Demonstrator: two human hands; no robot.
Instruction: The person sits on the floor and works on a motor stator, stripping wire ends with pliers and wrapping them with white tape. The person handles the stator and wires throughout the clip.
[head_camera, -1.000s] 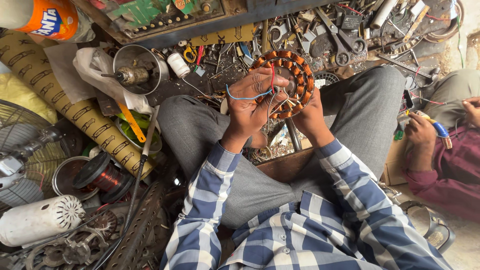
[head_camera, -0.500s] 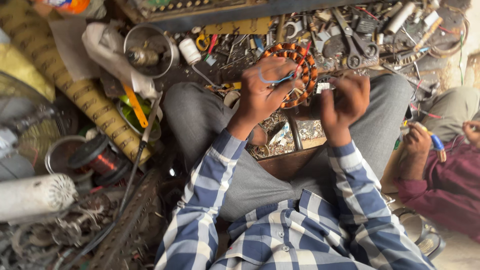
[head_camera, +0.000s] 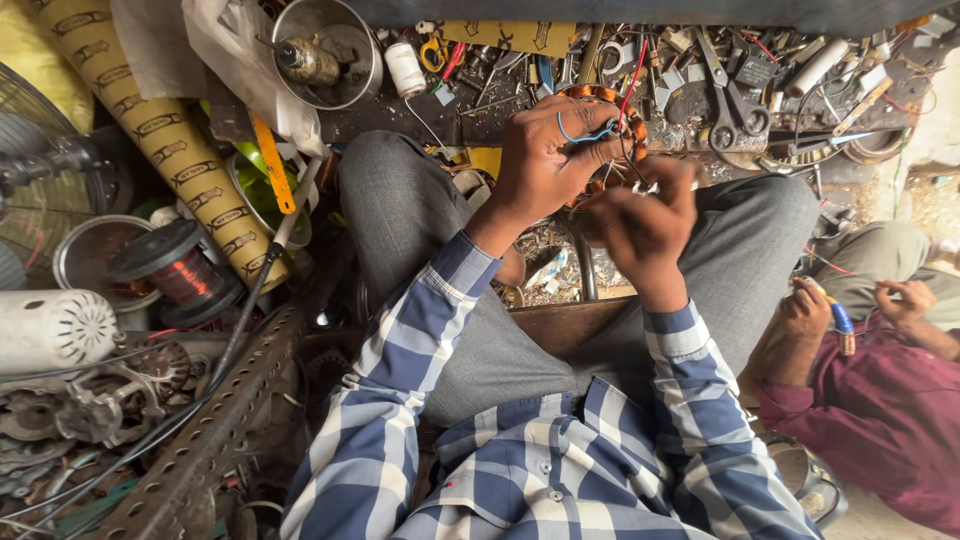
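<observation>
Stator (head_camera: 610, 110) with copper windings sits above the lap, left hand (head_camera: 545, 160) fingers clamped on its rim; right hand (head_camera: 645, 225) pinches a wire, blurred. Likely heavy, rigid; windings look delicate, grip the rim

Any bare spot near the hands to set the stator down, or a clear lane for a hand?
Little. The freest patches are the grey trouser thighs flanking the left hand and right hand, which meet at the copper-wound stator. The tool shelf beyond is packed. The wire spool, cardboard tube and perforated angle bar crowd the left.
</observation>
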